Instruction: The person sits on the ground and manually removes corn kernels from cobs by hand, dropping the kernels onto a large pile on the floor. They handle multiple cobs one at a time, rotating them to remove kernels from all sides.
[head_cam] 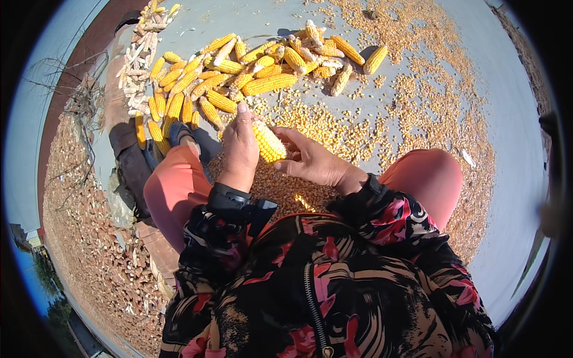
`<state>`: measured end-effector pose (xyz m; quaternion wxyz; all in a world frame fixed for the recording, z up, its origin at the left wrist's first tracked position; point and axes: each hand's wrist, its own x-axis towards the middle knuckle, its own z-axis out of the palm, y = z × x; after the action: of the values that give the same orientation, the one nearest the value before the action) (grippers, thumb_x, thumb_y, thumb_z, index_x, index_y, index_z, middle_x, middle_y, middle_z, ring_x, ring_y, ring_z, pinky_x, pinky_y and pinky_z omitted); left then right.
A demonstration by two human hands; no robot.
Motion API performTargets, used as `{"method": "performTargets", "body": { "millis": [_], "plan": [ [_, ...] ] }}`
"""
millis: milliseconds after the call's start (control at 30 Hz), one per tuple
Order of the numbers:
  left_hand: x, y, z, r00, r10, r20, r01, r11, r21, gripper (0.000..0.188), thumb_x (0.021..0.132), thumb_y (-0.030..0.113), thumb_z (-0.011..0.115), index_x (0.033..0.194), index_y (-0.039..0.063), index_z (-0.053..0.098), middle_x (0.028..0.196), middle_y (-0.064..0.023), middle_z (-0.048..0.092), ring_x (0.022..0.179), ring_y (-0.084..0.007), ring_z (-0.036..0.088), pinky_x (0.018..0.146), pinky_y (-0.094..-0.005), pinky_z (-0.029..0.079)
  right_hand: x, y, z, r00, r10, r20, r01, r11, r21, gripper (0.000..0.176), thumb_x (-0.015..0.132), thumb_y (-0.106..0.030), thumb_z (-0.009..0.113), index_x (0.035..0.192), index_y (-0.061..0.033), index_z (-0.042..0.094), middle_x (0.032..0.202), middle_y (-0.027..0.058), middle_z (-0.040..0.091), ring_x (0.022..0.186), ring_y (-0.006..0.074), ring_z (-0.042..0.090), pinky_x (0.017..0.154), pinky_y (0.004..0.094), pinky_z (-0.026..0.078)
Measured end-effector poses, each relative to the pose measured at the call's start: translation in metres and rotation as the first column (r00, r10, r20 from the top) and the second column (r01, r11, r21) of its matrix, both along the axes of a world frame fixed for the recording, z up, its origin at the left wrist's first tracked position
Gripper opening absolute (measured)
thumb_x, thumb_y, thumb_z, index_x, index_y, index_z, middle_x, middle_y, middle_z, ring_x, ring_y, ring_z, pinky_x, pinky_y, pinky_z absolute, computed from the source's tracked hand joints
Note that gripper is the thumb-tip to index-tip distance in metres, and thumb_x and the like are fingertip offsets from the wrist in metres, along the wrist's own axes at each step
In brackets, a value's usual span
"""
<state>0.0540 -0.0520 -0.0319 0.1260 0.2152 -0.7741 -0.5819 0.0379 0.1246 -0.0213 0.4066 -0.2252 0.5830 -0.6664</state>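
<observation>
Between my hands is a partly shelled ear of yellow corn, tilted, with rows of kernels still along its face and pale bare cob near its upper end and right side. My left hand grips its left side, thumb pointing up along it. Cupped around the right side is my right hand, its thumb at the lower end and its fingers partly hidden behind the ear. Loose corn kernels lie heaped below my hands, between my knees.
Several unshelled ears are piled ahead, with pale stripped cobs to their left. Scattered kernels cover the concrete ahead and right. Dry branches and a broad spread of reddish-brown cobs or similar pieces lie at left.
</observation>
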Motion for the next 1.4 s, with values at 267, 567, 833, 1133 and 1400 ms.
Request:
{"method": "performTargets", "body": {
  "millis": [267,567,833,1133,1400],
  "plan": [
    [0.007,0.016,0.028,0.991,-0.131,0.023,0.11,0.902,0.417,0.053,0.099,0.047,0.037,0.101,0.0,0.062,0.082,-0.0059,0.065,0.071,-0.0115,0.062,0.063,-0.0237,0.052,0.004,-0.008,0.008,0.981,-0.097,0.167,0.111,0.991,-0.076,0.051,0.078,-0.01,0.074,0.121,-0.0048,0.048,0.097,0.0035,0.06,0.074,0.0102,0.057,0.064,0.024,0.049],
    [0.013,0.028,0.037,0.963,-0.251,-0.094,0.251,0.968,-0.016,0.039,0.097,0.036,0.05,0.097,-0.002,0.058,0.086,-0.0082,0.061,0.077,-0.0167,0.057,0.072,-0.0301,0.046,0.006,-0.01,-0.003,0.975,-0.088,0.202,0.111,0.988,-0.106,0.046,0.078,-0.005,0.071,0.118,-0.0079,0.049,0.091,-0.0001,0.059,0.066,0.0079,0.056,0.055,0.0228,0.048],
    [0.019,0.032,0.024,0.948,-0.301,-0.106,0.288,0.95,-0.12,0.031,0.099,0.022,0.037,0.095,-0.002,0.056,0.088,-0.0131,0.055,0.082,-0.0281,0.055,0.075,-0.0372,0.044,0.005,-0.004,0.004,0.966,-0.078,0.247,0.096,0.993,-0.064,0.049,0.074,-0.002,0.072,0.118,-0.007,0.049,0.098,-0.0009,0.058,0.084,0.0101,0.056,0.069,0.0252,0.05],
    [0.017,0.03,0.044,0.923,-0.339,-0.181,0.336,0.941,-0.048,0.035,0.098,0.032,0.046,0.093,-0.001,0.057,0.08,-0.0091,0.055,0.075,-0.0199,0.052,0.071,-0.0337,0.043,0.007,-0.005,-0.002,0.991,-0.097,0.088,0.101,0.994,-0.045,0.046,0.071,0.001,0.069,0.113,-0.006,0.053,0.102,0.0003,0.059,0.092,0.0109,0.056,0.078,0.0269,0.049],
    [0.022,0.024,0.041,0.91,-0.386,-0.152,0.409,0.893,0.185,0.039,0.1,0.034,0.039,0.085,0.001,0.052,0.075,-0.0046,0.051,0.07,-0.0136,0.047,0.067,-0.0303,0.041,0.008,-0.001,0.005,0.989,-0.132,0.068,0.138,0.986,-0.089,0.041,0.07,0.0,0.069,0.109,-0.0052,0.055,0.1,0.0029,0.06,0.091,0.0131,0.056,0.082,0.0286,0.047]
  ]
}}
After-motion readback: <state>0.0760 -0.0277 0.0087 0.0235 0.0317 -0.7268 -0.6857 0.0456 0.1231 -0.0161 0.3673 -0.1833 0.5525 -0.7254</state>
